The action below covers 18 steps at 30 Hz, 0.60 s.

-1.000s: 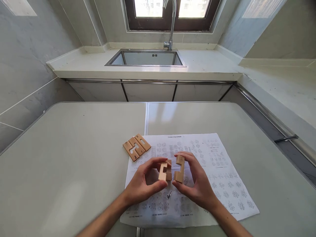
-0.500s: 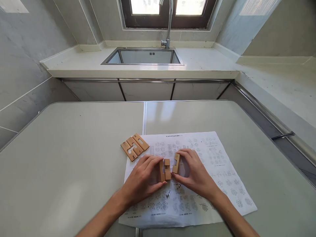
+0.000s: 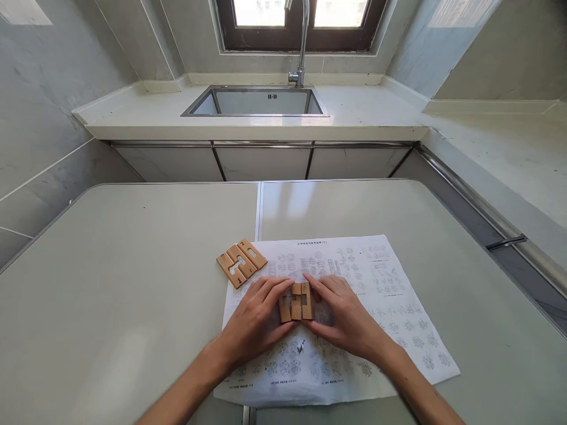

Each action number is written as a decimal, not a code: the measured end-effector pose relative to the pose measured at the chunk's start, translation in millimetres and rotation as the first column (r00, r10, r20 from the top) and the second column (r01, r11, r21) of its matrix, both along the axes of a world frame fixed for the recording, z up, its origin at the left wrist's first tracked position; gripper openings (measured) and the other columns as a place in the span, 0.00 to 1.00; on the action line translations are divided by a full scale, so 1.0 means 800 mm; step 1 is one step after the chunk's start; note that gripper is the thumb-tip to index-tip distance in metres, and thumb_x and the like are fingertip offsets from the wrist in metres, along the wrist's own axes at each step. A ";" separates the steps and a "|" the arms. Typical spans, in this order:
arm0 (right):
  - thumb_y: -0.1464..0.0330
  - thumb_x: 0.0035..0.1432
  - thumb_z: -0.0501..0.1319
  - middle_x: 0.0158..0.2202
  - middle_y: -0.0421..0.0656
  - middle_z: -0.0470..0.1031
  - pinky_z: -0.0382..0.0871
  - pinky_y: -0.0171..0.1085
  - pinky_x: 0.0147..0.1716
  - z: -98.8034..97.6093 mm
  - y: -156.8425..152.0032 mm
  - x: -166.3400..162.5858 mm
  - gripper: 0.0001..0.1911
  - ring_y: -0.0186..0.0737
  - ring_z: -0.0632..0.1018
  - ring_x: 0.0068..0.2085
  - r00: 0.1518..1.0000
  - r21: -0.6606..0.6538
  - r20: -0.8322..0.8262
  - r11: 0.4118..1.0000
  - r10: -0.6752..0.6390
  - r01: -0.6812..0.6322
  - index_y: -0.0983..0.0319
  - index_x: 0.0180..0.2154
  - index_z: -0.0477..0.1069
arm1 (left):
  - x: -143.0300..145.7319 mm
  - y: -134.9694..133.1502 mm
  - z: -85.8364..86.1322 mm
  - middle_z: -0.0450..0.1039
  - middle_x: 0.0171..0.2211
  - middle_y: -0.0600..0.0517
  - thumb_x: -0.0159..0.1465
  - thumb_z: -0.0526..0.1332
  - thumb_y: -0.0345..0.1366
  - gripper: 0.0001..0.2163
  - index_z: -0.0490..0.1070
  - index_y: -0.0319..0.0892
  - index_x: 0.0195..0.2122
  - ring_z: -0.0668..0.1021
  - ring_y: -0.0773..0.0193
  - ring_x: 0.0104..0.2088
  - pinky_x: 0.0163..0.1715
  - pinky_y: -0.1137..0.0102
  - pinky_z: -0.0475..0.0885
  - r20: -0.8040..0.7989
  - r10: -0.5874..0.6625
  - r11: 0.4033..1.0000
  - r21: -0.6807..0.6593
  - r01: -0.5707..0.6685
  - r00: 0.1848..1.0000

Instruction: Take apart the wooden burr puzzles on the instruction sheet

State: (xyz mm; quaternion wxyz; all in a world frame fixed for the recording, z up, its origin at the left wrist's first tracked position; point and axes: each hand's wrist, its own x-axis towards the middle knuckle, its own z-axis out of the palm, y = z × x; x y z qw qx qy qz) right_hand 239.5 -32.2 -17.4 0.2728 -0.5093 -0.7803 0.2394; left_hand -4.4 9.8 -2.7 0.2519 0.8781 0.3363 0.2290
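Note:
Three notched wooden puzzle pieces lie side by side, flat on a printed instruction sheet. My left hand pinches their left side with thumb and fingers. My right hand presses against their right side the same way. Both hands rest low on the paper. A second group of three flat wooden pieces with slots lies at the sheet's upper left corner, untouched.
The sheet lies on a pale grey table with a seam down its middle. Beyond the table stand a counter with a steel sink and a tall tap under a window. Grey tiled walls are on both sides.
Both hands came down from above the sheet onto it. The right hand's piece was brought against the two in the left hand, so all three now lie together flat.

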 end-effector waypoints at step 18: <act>0.71 0.68 0.64 0.51 0.47 0.78 0.78 0.56 0.54 0.000 -0.003 -0.011 0.38 0.51 0.79 0.51 0.972 -0.025 -0.202 0.991 0.122 -0.129 0.50 0.73 0.54 | 0.001 -0.001 0.002 0.73 0.61 0.44 0.65 0.73 0.39 0.30 0.63 0.50 0.65 0.75 0.48 0.61 0.61 0.51 0.73 0.008 0.010 0.999 0.032 -0.010 1.000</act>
